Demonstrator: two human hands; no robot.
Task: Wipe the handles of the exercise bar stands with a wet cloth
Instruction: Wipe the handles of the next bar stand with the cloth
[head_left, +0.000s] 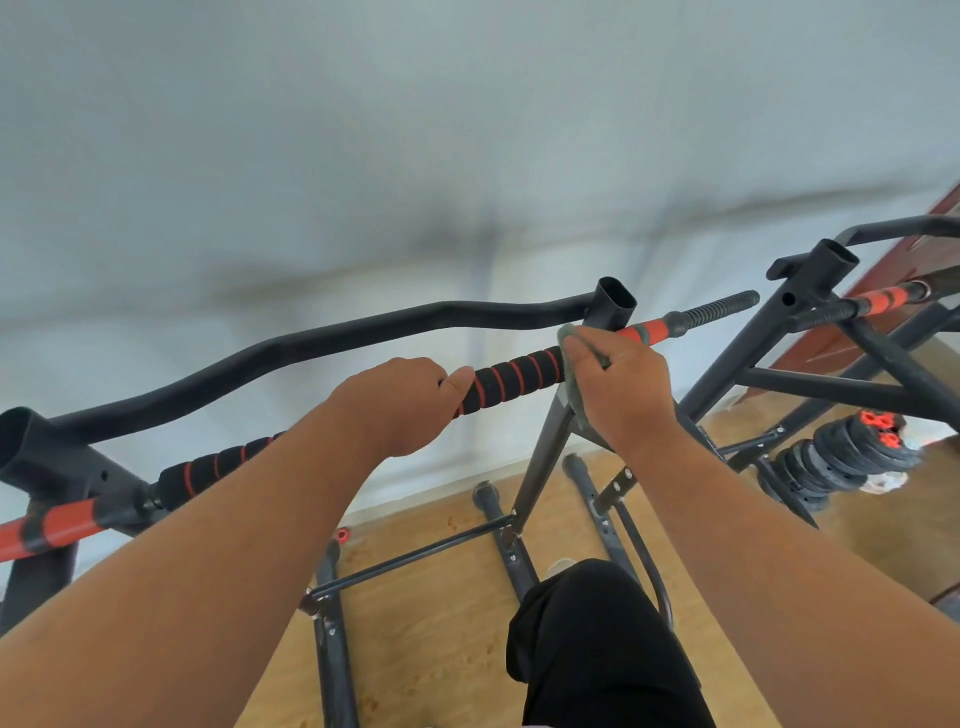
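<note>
A long bar with black foam handles striped in red (511, 379) runs across the black stand frame (545, 457) from lower left to upper right. My left hand (400, 402) grips the foam handle near its middle. My right hand (615, 392) holds a grey-green cloth (571, 364) wrapped round the bar at the right end of that foam handle, beside the frame's upright tube (615, 301). A second foam handle (218, 462) lies further left, partly behind my left forearm. Beyond the cloth the bar turns red (652, 330), then ends in a black threaded tip.
A curved black top bar (311, 340) arches behind the handles. A second stand (831, 312) with its own bar stands to the right. Black weight plates with red collars (852, 457) lie on the wooden floor. My leg in black trousers (597, 639) is below, next to the frame's base tubes.
</note>
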